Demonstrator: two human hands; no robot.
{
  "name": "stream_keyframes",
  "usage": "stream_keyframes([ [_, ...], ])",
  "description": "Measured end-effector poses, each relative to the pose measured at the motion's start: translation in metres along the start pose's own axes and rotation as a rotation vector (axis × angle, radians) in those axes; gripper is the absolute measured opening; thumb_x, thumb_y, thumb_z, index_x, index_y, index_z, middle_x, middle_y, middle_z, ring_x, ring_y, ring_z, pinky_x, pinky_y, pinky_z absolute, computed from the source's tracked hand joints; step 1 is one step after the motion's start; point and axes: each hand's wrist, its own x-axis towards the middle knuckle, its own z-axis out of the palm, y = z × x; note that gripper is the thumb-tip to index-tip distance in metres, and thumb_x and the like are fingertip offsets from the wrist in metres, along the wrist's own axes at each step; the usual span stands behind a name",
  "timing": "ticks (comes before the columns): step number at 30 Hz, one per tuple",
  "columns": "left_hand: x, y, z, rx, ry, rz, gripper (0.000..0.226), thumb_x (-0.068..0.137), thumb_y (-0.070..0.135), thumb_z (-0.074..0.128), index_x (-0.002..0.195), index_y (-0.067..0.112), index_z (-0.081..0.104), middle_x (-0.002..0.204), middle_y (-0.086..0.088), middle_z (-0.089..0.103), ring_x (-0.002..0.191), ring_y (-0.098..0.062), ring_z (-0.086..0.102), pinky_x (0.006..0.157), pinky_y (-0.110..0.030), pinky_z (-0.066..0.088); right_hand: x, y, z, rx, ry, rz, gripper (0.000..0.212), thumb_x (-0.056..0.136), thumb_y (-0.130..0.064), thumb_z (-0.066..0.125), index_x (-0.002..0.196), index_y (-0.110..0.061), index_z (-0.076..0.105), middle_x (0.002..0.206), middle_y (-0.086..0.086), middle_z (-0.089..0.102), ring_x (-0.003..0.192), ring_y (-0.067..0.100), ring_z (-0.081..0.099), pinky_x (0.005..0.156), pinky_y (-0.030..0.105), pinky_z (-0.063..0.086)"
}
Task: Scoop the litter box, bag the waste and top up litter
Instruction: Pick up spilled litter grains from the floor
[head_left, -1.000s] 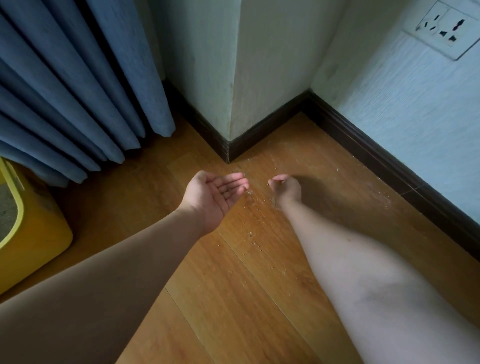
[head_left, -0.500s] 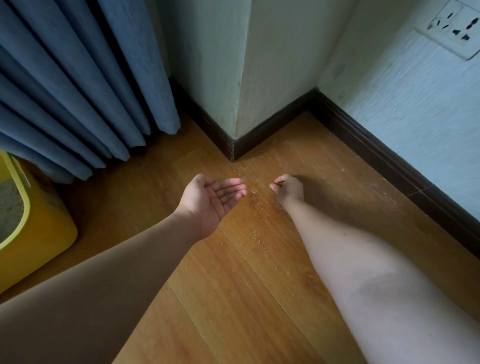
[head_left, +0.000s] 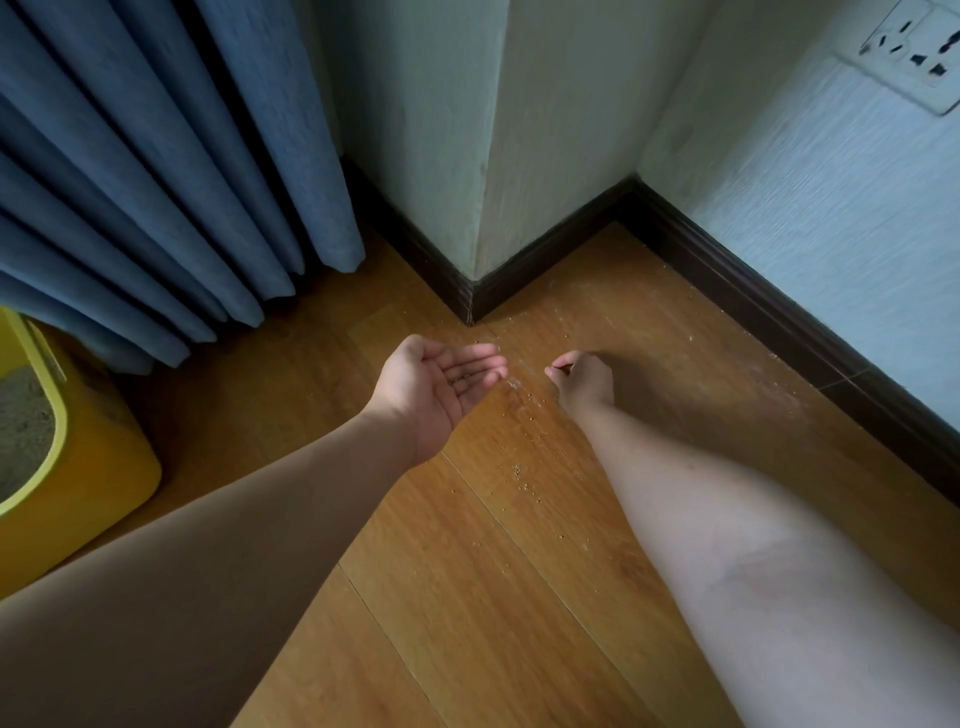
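Cupping left hand palm-up, right hand curled

yellow litter box cut off at left edge; right hand fingertips hidden, curled under.

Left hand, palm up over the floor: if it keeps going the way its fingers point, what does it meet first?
Probably the right hand, across a small gap from the left hand fingertips, with spilled litter on the floor below. Depth is hard to judge from this view.
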Motion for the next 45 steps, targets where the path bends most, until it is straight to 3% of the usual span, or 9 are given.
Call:
stream_keyframes([
  [11,0.001,-0.002,-0.012,0.001,0.015,-0.002,0.052,0.1,0.019,0.022,0.103,-0.012,0.064,0.103,-0.028,0.069,0.091,-0.034,0.071,0.082,-0.032,0.059,0.001,-0.008,-0.012,-0.047,-0.07,-0.019,0.017,0.095,-0.017,0.058,0.106,-0.011,0.07,0.115,0.007,0.067,0.107,0.022,0.061,0.069,0.017,0.042],
  [15,0.006,-0.001,-0.014,0.018,0.024,-0.003,0.052,0.1,0.02,0.023,0.105,-0.012,0.063,0.104,-0.028,0.069,0.094,-0.034,0.071,0.087,-0.034,0.057,0.001,-0.01,-0.011,-0.047,-0.092,0.015,0.019,0.097,-0.018,0.054,0.108,-0.011,0.068,0.118,0.008,0.065,0.107,0.025,0.061,0.077,0.025,0.045],
  [19,0.013,0.001,-0.017,0.016,0.033,-0.005,0.049,0.099,0.016,0.023,0.107,-0.013,0.062,0.107,-0.029,0.068,0.103,-0.036,0.067,0.093,-0.036,0.054,-0.004,-0.014,-0.017,0.363,-0.104,0.237,0.032,0.099,-0.028,0.05,0.129,-0.017,0.056,0.125,0.005,0.058,0.088,0.021,0.058,0.06,0.026,0.046],
  [21,0.017,0.003,-0.017,0.024,0.032,-0.006,0.049,0.098,0.015,0.024,0.108,-0.013,0.062,0.107,-0.029,0.068,0.103,-0.036,0.067,0.091,-0.035,0.055,-0.005,-0.014,-0.021,0.68,-0.154,0.408,0.04,0.098,-0.029,0.052,0.136,-0.018,0.047,0.126,0.006,0.055,0.096,0.022,0.059,0.075,0.03,0.052],
  [23,0.021,0.004,-0.015,0.036,0.038,-0.002,0.049,0.097,0.015,0.023,0.108,-0.013,0.062,0.106,-0.029,0.068,0.103,-0.036,0.067,0.09,-0.035,0.056,-0.007,-0.01,-0.021,1.013,-0.213,0.527,0.031,0.096,-0.023,0.055,0.125,-0.014,0.051,0.107,0.006,0.059,0.091,0.019,0.059,0.082,0.031,0.052],
  [25,0.025,0.004,-0.013,0.047,0.038,0.001,0.048,0.096,0.014,0.024,0.106,-0.013,0.062,0.105,-0.029,0.069,0.101,-0.036,0.068,0.087,-0.035,0.057,-0.013,-0.003,-0.019,1.272,-0.26,0.564,0.006,0.095,-0.016,0.053,0.091,-0.011,0.051,0.074,0.002,0.047,0.065,0.013,0.047,0.067,0.026,0.043],
  [27,0.028,0.003,-0.011,0.076,0.034,0.0,0.047,0.095,0.013,0.024,0.105,-0.012,0.062,0.105,-0.029,0.069,0.098,-0.035,0.069,0.086,-0.034,0.057,-0.019,0.005,-0.018,1.387,-0.299,0.557,0.02,0.094,-0.013,0.049,0.076,-0.014,0.04,0.063,0.0,0.034,0.056,0.013,0.034,0.06,0.027,0.035],
  [40,0.036,-0.017,-0.004,0.18,0.05,-0.048,0.051,0.095,0.013,0.021,0.098,-0.013,0.064,0.1,-0.029,0.069,0.091,-0.035,0.07,0.081,-0.034,0.059,-0.041,0.024,-0.035,1.351,-0.694,0.419,0.016,0.077,-0.012,0.032,0.062,-0.017,0.034,0.057,-0.002,0.024,0.049,0.013,0.021,0.048,0.026,0.022],
  [45,0.04,-0.017,-0.003,0.206,0.059,-0.041,0.051,0.095,0.013,0.02,0.101,-0.013,0.064,0.103,-0.029,0.069,0.095,-0.035,0.07,0.079,-0.033,0.059,-0.038,0.026,-0.037,1.321,-0.622,0.424,0.017,0.081,-0.012,0.031,0.069,-0.011,0.043,0.062,0.002,0.038,0.051,0.012,0.028,0.049,0.026,0.025],
])
